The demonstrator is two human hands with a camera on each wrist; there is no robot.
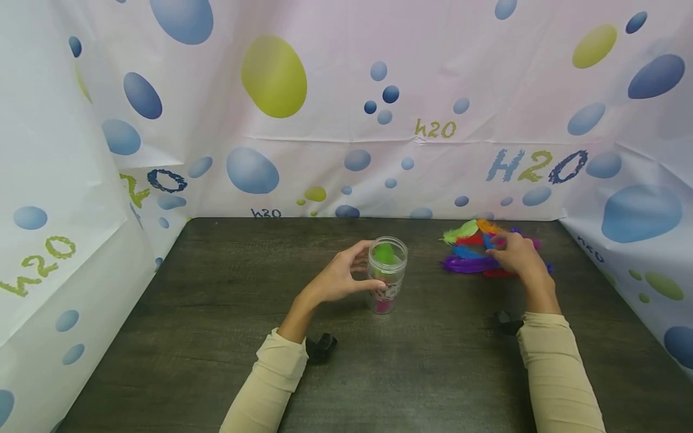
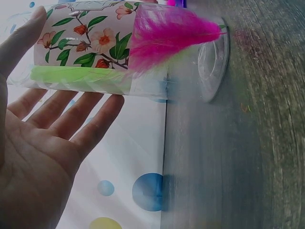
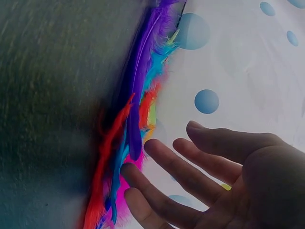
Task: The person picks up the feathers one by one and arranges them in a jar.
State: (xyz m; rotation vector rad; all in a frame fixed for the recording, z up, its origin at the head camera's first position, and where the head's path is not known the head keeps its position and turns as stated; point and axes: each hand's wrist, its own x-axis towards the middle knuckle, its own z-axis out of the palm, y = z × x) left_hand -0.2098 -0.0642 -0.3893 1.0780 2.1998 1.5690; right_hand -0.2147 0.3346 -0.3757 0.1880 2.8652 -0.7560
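A clear plastic cup [image 1: 387,273] with a floral band stands upright on the table, its top uncovered. Inside it are a pink feather [image 2: 171,40] and a light green feather [image 2: 81,74]. My left hand [image 1: 346,275] holds the cup from its left side, thumb in front and fingers behind. To the right, my right hand [image 1: 517,255] hovers at a loose pile of feathers, its fingers spread and slightly bent in the right wrist view. The pile has a purple feather [image 1: 470,264], a red feather [image 3: 107,164], a lime feather [image 1: 461,232] and an orange feather [image 1: 489,227].
The dark wood-grain table [image 1: 216,313] meets a white curtain [image 1: 335,72] printed with blue and green drops at the back and both sides. Black straps with a small device [image 1: 321,347] sit at both wrists, below the cream sleeves [image 1: 557,361].
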